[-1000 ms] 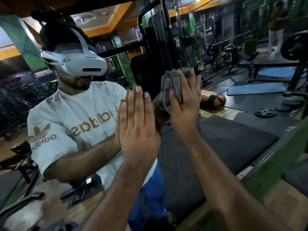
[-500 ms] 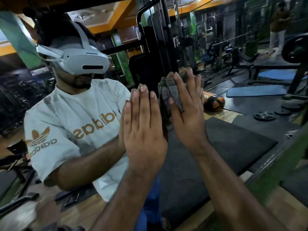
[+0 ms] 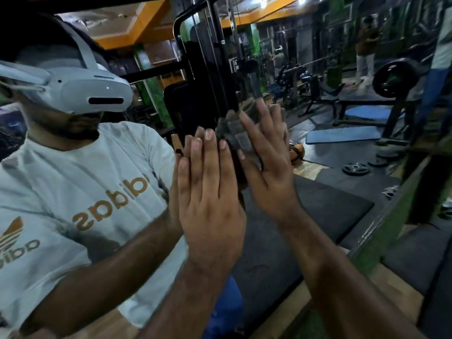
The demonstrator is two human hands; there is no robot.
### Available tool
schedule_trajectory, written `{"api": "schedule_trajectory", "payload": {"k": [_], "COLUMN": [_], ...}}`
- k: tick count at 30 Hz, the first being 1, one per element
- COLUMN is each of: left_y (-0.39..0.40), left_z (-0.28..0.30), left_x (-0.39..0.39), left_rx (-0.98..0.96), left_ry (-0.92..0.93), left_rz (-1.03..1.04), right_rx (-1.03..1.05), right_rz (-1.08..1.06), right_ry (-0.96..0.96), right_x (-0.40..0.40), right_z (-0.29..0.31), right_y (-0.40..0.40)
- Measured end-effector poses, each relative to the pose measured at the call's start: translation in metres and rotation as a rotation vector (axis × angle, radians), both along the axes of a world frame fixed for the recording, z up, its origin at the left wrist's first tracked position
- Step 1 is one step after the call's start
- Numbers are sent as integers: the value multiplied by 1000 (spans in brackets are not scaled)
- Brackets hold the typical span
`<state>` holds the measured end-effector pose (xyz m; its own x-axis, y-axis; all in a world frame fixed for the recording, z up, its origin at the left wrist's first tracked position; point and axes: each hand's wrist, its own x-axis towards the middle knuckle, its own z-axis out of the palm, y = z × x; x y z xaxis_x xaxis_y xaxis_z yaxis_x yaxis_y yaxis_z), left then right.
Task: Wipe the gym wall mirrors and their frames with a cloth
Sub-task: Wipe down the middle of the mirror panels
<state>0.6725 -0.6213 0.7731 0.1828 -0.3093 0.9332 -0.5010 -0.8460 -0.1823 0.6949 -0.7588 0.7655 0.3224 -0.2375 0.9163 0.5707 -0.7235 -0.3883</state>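
Cloth (image 3: pixel 234 133) soft, light, bunches easily: your right hand (image 3: pixel 266 167) presses it flat-fingered on mirror (image 3: pixel 305 211). Left hand (image 3: pixel 210 204) fingers straight, bracing glass.

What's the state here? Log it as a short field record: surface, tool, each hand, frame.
surface: mirror, reflecting the person and the gym behind
tool: grey cloth, bunched against the glass
right hand: fingers straight, presses the cloth flat on the mirror
left hand: flat on the glass beside the cloth, fingers straight, holds nothing
frame: edge runs diagonally at lower right, neither hand on it
progress: glass being wiped; no hand at the frame now
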Motion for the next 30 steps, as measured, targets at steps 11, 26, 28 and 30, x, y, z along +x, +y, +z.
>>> {"api": "schedule_trajectory", "payload": {"k": [11,26,28,30], "left_y": [-54,-167,-176,-186], "left_z": [1,12,9,6], "left_x": [7,33,33,35], "left_rx": [20,65,43,28], "left_ry": [-14,10,31,49], "left_rz": [86,97,110,116], "right_rx": [178,-96,-152,-73], "right_rz": [-56,-75,-120,-130], "right_ry": [55,-37,-64,-21], "right_x": [16,39,45,49], "right_z": [18,-3,-22,-30], "right_y": [-71,-171,-194,-214]}}
